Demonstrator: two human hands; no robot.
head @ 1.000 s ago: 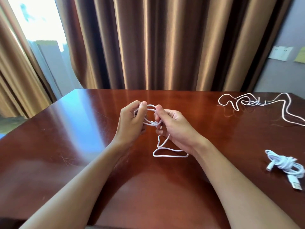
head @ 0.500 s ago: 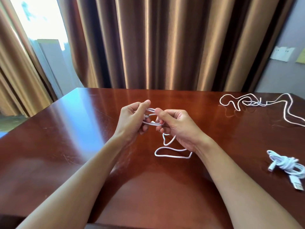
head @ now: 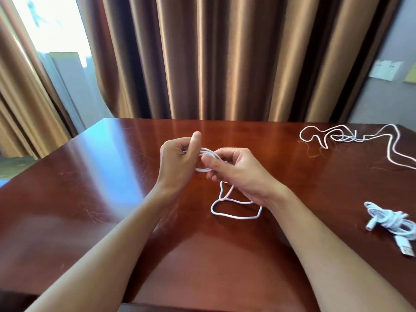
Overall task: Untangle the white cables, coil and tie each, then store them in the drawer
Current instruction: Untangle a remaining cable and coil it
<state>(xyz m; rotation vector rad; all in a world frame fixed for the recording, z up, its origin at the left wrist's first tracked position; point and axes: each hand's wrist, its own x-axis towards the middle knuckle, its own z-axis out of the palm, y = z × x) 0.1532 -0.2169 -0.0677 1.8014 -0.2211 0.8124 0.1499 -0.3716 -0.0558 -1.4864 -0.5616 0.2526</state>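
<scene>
The right hand [head: 238, 172] is hiding part of the white cable [head: 206, 154], and the frame edge is cropping the loose cable [head: 351, 137]. Three cables are showing. Both the left hand [head: 177, 158] and right are curling fingers around the coil above the table [head: 101, 188]; its tail is lying below. A tied bundle [head: 391, 221] is resting far right.

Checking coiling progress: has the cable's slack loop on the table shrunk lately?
No. The slack loop lies about the same on the table, below the right hand.

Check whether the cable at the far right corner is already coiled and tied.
No, the far cable lies loose in open, sprawling loops on the table.
</scene>
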